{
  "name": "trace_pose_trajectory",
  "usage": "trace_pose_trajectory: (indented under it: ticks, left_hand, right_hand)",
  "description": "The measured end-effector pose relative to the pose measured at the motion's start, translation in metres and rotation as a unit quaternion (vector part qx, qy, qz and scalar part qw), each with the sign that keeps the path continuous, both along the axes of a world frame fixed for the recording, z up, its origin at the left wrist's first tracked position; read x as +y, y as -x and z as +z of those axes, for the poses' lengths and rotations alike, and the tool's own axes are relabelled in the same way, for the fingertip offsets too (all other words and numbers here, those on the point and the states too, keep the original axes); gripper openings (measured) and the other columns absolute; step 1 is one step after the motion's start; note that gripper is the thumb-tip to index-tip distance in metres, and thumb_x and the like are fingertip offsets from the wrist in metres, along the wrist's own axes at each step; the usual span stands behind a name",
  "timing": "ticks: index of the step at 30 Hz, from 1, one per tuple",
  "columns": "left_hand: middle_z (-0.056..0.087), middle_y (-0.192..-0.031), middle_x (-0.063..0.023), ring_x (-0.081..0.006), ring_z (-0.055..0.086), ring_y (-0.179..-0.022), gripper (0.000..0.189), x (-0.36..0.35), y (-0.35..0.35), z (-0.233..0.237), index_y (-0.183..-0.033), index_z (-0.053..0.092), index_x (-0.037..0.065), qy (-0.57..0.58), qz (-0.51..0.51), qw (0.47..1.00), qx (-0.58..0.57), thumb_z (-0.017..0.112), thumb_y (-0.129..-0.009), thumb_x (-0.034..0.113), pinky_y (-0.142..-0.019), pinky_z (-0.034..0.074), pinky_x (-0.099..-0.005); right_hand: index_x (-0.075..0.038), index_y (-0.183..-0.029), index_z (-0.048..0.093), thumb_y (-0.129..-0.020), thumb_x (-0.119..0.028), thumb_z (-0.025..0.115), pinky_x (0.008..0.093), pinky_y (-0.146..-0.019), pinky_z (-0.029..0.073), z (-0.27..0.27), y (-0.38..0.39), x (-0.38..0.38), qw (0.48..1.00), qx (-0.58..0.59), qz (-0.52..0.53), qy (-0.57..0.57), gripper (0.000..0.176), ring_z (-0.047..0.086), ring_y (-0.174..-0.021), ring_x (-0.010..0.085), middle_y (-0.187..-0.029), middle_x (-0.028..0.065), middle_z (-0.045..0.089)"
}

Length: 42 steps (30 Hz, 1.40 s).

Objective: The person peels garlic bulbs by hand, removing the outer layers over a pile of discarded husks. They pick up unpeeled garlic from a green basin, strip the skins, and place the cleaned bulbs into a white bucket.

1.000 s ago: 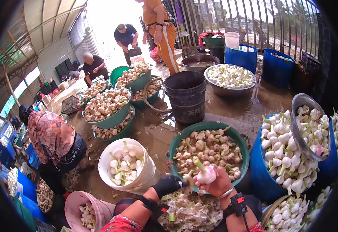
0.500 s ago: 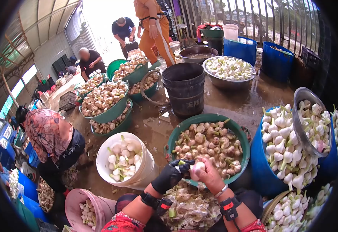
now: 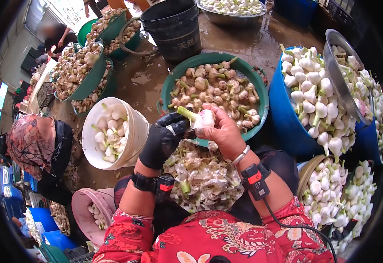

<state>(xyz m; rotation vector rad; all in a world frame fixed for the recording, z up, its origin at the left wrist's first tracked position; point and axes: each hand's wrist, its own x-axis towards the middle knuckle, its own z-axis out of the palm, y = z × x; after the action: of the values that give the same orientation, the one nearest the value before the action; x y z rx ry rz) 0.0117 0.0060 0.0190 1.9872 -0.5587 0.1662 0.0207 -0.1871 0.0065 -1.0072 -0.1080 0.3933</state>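
A garlic bulb (image 3: 205,118) with a short green stem is held between my two hands, over the near rim of a green tub (image 3: 167,85). My left hand (image 3: 163,136), in a black glove with a pale band on one finger, is closed around the stem side. My bare right hand (image 3: 225,135) grips the bulb with thumb and fingers. Unpeeled garlic (image 3: 211,90) sits in brownish water in the tub. Below my hands, a heap of garlic skins (image 3: 204,179) lies between my knees. The palm side of my left hand is hidden.
At left stand a white bucket (image 3: 88,142) with peeled garlic and a pink bucket (image 3: 79,206). A blue barrel (image 3: 279,118) heaped with white garlic, with a metal basin (image 3: 331,65) leaning on it, stands right. A black bucket (image 3: 174,35) is beyond. A person (image 3: 33,142) crouches at left.
The view has tipped downward, bringing more of my sleeves and lap into sight. The bulb has turned in my hands; its stem now points up and left.
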Motion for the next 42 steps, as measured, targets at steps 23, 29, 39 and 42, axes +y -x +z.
trace_pose_trajectory:
  ticks: [23, 29, 39, 42]
  left_hand:
    - [0.063, -0.082, -0.0048, -0.0126, 0.058, -0.078, 0.017, 0.0, 0.004, -0.021, -0.096, 0.063, 0.001, -0.057, 0.085, 0.994, 0.043, 0.062, -0.079, 0.002, -0.07, 0.047, -0.0305]
    - [0.062, -0.083, -0.0014, -0.0118, 0.058, -0.077, 0.014, -0.008, 0.01, -0.008, -0.093, 0.063, 0.001, 0.237, 0.089, 0.911, 0.325, 0.061, -0.082, 0.009, -0.069, 0.046, -0.0278]
    - [0.062, -0.079, -0.006, -0.0142, 0.058, -0.068, 0.012, 0.003, -0.001, -0.007, -0.088, 0.061, -0.001, -0.078, -0.006, 0.995, -0.065, 0.058, -0.078, -0.007, -0.059, 0.046, -0.0269]
    - [0.061, -0.077, -0.0062, -0.0135, 0.057, -0.068, 0.004, -0.007, 0.007, 0.002, -0.085, 0.061, -0.001, 0.056, 0.07, 0.986, 0.14, 0.06, -0.081, -0.002, -0.059, 0.045, -0.0271]
  right_hand:
    - [0.001, -0.108, 0.053, -0.087, -0.028, 0.046, 0.0369, -0.064, 0.055, -0.009, -0.005, -0.011, 0.934, 0.264, 0.213, -0.108, 0.036, 0.065, -0.076, 0.0312, -0.093, 0.0168, 0.063]
    - [0.001, -0.108, 0.052, -0.089, -0.029, 0.054, 0.0359, -0.065, 0.055, -0.011, -0.002, 0.002, 0.992, 0.084, 0.042, 0.08, 0.036, 0.064, -0.077, 0.0251, -0.091, 0.0132, 0.063]
    - [0.0, -0.11, 0.054, -0.084, -0.03, 0.065, 0.0256, -0.053, 0.053, 0.003, 0.002, -0.019, 0.983, 0.097, 0.146, -0.054, 0.041, 0.065, -0.067, 0.0174, -0.088, 0.0098, 0.064]
    - [-0.002, -0.107, 0.058, -0.084, -0.03, 0.067, 0.0261, -0.052, 0.052, 0.009, 0.004, -0.021, 0.962, 0.076, 0.258, -0.04, 0.037, 0.065, -0.069, 0.0163, -0.09, 0.0095, 0.065]
